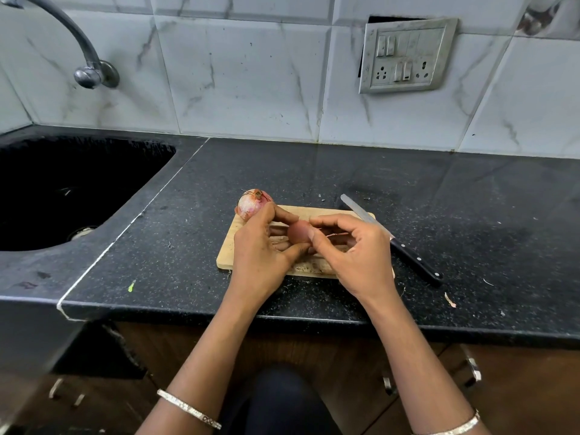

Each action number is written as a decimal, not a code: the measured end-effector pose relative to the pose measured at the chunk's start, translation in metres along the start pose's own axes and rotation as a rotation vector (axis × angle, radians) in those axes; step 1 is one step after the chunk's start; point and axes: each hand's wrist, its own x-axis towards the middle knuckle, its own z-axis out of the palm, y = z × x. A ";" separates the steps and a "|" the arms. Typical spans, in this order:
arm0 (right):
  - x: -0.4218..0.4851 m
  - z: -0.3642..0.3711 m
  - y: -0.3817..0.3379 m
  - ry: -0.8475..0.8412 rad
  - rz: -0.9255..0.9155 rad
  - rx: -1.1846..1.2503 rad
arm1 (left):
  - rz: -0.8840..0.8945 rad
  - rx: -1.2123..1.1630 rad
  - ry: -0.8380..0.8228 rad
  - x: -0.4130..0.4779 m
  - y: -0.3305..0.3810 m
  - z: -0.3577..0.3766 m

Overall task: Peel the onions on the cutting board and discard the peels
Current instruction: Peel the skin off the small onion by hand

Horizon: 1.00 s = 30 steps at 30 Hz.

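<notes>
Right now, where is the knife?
In the head view, the knife lies on the black countertop, right of the wooden cutting board, just beyond the right hand; its blade crosses the board's far right corner.

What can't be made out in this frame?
All head view.
Covered: held onion, by left hand and right hand; remaining skin unclear.
Covered: cutting board middle, under both hands.
Partly hidden: knife blade, behind right hand.
Too dark: sink interior.

White marble-look wall tiles back a black speckled tabletop. A dark sink is sunk into it at left under a curved metal tap. A steel switch panel sits on the wall. Brown cabinets with metal handles stand below.
</notes>
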 end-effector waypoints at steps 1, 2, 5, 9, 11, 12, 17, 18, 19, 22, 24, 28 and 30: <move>0.000 0.000 0.000 0.000 -0.003 0.009 | 0.003 0.003 0.002 0.000 0.000 0.000; 0.000 0.000 0.000 0.002 -0.008 0.015 | 0.007 0.007 0.000 0.000 0.001 0.000; 0.000 -0.001 0.001 0.014 -0.028 0.027 | 0.006 -0.004 -0.016 -0.001 0.001 0.000; -0.001 -0.002 0.003 0.034 -0.020 0.014 | -0.013 -0.017 -0.027 -0.001 -0.004 0.000; 0.000 -0.002 0.004 0.042 -0.017 -0.007 | -0.015 -0.012 -0.038 -0.001 -0.004 0.001; 0.000 -0.002 0.005 0.042 -0.017 -0.011 | -0.015 -0.015 -0.043 -0.001 -0.003 0.001; -0.001 0.000 0.003 0.100 -0.026 -0.039 | 0.008 -0.001 -0.021 0.000 -0.002 0.001; -0.001 -0.001 0.002 0.113 -0.024 -0.041 | 0.005 0.005 -0.020 0.001 -0.002 0.001; 0.000 -0.002 0.002 0.117 -0.025 -0.042 | -0.004 0.001 -0.025 0.001 -0.002 0.001; 0.001 -0.001 0.002 0.090 -0.044 -0.059 | -0.015 -0.018 -0.047 0.001 -0.001 0.001; 0.001 0.001 0.003 0.062 -0.070 -0.109 | -0.005 -0.016 -0.054 0.001 0.000 0.001; 0.000 0.001 0.004 0.026 -0.083 -0.205 | -0.006 -0.015 -0.055 0.001 0.000 0.000; 0.000 0.001 0.005 0.002 -0.044 -0.236 | -0.007 -0.015 -0.052 0.000 0.001 0.001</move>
